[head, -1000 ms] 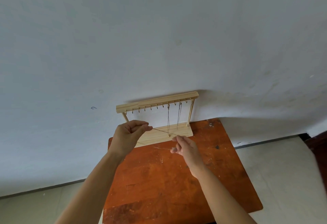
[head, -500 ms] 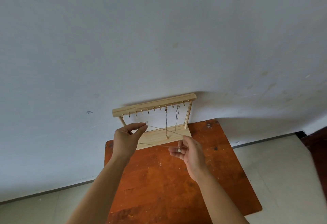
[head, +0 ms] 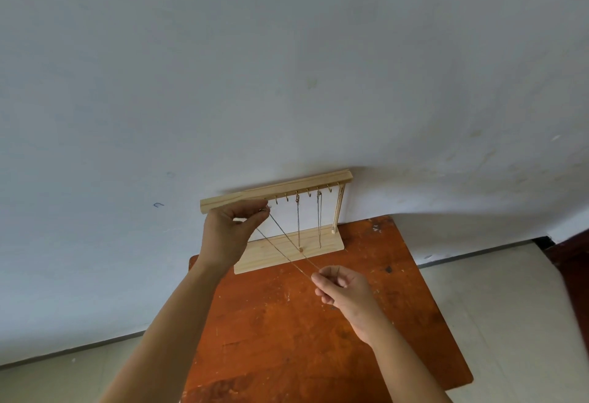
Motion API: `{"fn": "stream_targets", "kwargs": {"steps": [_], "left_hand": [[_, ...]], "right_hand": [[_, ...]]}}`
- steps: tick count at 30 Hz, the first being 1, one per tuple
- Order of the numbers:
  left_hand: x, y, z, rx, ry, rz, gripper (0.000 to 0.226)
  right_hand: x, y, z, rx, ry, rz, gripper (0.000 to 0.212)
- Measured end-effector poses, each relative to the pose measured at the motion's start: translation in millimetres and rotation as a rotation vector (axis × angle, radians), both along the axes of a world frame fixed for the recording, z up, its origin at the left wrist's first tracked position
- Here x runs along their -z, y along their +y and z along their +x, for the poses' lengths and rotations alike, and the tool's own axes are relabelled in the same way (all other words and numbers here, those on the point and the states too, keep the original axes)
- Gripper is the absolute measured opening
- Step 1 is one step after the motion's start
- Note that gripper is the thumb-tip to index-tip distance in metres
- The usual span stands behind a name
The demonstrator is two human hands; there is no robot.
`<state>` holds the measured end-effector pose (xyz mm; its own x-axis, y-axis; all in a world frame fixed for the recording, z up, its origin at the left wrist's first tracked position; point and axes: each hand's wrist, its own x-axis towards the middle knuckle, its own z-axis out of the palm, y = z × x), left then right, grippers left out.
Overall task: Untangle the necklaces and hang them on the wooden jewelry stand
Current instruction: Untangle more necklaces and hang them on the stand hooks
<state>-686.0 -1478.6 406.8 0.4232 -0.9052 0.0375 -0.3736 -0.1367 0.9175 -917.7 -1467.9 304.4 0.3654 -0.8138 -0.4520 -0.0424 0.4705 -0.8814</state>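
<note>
- Our left hand point(head: 234, 230) pinches the necklace point(head: 287, 233) beside the stand's point(head: 277, 187) hooks point(head: 287, 199); our right hand point(head: 342, 286) pinches its lower end above the table point(head: 287, 339).
- We advise keeping it taut while seating it on a free hook.

The person's two arms are bare. The left forearm point(head: 172, 323) is uncovered from the wrist all the way down to the lower edge of the view, and so is the right forearm point(head: 401, 358). Both look long and lean, narrowing toward the wrists. The left hand point(head: 231, 230) and the right hand point(head: 345, 288) are bare as well, with slim fingers. Any clothing is out of sight.
</note>
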Motion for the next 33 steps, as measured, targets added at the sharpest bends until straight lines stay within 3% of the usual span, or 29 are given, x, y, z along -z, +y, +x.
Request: {"fn": "stream_targets", "kwargs": {"steps": [3,8,11,21,33], "left_hand": [[-4.4,-3.6,2.4,-0.047,-0.03,-0.038,0.02],[-7.1,-7.4,2.8,-0.06,0.198,-0.037,0.025],[-5.3,-12.4,3.2,-0.055,0.197,-0.025,0.026],[-6.9,-44.0,3.3,0.075,-0.223,0.076,0.016],[3.4,-55.1,5.1,0.11,-0.424,0.129,0.007]], "right_hand": [[3.0,2.4,-4.1,0.007,-0.019,0.018,0.016],[6.1,4.5,-7.7,0.023,-0.047,0.038,0.015],[8.4,4.8,-7.5,-0.003,-0.035,0.014,0.013],[25.2,10.1,4.2,0.002,0.097,-0.007,0.012],[52.2,-2.9,19.1,-0.006,0.28,-0.045,0.012]]}}
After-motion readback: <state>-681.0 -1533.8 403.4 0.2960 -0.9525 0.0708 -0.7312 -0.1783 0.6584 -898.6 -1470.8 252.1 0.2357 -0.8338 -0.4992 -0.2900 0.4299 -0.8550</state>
